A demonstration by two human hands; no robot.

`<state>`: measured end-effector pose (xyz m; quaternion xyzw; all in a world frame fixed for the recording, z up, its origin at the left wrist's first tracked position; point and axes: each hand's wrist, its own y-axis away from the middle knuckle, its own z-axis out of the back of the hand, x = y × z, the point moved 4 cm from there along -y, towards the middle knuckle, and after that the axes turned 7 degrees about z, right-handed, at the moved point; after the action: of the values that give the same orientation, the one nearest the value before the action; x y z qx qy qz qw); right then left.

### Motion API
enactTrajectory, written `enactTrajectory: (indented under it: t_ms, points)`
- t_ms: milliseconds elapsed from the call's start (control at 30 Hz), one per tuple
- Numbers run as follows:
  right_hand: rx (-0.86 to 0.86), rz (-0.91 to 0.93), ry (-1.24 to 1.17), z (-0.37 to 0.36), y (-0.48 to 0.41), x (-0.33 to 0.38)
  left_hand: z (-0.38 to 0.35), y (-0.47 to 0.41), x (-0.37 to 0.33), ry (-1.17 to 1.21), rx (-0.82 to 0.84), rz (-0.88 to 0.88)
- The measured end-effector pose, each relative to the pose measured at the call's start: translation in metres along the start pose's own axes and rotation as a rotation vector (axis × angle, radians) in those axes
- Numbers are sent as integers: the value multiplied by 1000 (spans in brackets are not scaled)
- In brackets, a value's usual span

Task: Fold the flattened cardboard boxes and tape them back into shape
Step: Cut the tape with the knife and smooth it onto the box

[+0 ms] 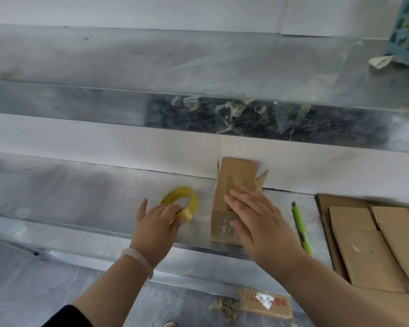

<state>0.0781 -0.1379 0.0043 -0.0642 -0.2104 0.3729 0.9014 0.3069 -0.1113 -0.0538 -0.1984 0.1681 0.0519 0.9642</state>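
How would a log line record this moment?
left hand holds yellow tape roll | right hand presses small brown cardboard box | green utility knife lies untouched

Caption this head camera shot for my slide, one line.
On a metal workbench, the right hand presses flat on a small cardboard box while the left hand holds a yellow tape roll.

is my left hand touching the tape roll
Touching. In the head view, fingers of the left hand curl over the near rim of the yellow tape roll.
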Motion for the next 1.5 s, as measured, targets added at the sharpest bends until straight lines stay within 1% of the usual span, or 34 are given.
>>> enactTrajectory:
  t_ms: [33,133,200,300,400,500,633,800,900,933,967,1033,1067,1100,1167,1233,1300,1367,1433,1500]
  points:
    - [-21,-3,-66,2,-5,4,9,-2,-11,36,-51,-45]
    - [-33,-66,-272,3,-21,11,31,-6,-39,57,-118,-140]
    - [-65,-149,-334,2,-28,13,43,-9,-53,55,-155,-142]
    - [-178,-254,-366,4,-28,14,54,-10,-68,51,-191,-123]
    - [-255,-321,-506,5,-26,13,61,-11,-72,38,-189,-134]
    - [-250,-307,-581,9,-29,12,67,-13,-73,20,-161,-135]
    - [-201,-314,-629,12,-30,8,72,-16,-78,22,-113,-153]
    - [-229,-304,-703,16,-32,4,79,-26,-81,-26,-107,-146]
    - [-271,-358,-898,20,-31,4,79,-32,-77,-93,-68,-107]
    - [-329,-402,-972,27,-30,-4,79,-33,-68,-129,-61,-73]
    - [-409,-447,-1029,39,-28,-15,81,-33,-54,-116,-45,2]
    - [-558,-489,-1071,67,-25,-40,90,-31,-22,77,-69,197]
    - [-573,-476,-1073,76,-26,-47,95,-31,-13,159,-102,251]
    - [-536,-451,-1066,80,-29,-48,99,-32,-10,190,-135,264]
    - [-365,-386,-1035,70,-36,-33,104,-37,-21,216,-155,223]
    - [-181,-307,-1003,49,-41,-9,106,-43,-42,237,-152,124]
    - [-55,-228,-935,31,-45,14,106,-45,-60,241,-143,24]
    - [-31,-178,-914,20,-46,27,104,-45,-71,259,-130,-65]
    - [-102,-192,-877,19,-46,27,102,-43,-76,269,-134,-125]
    - [-165,-201,-810,25,-46,23,102,-41,-78,281,-114,-138]
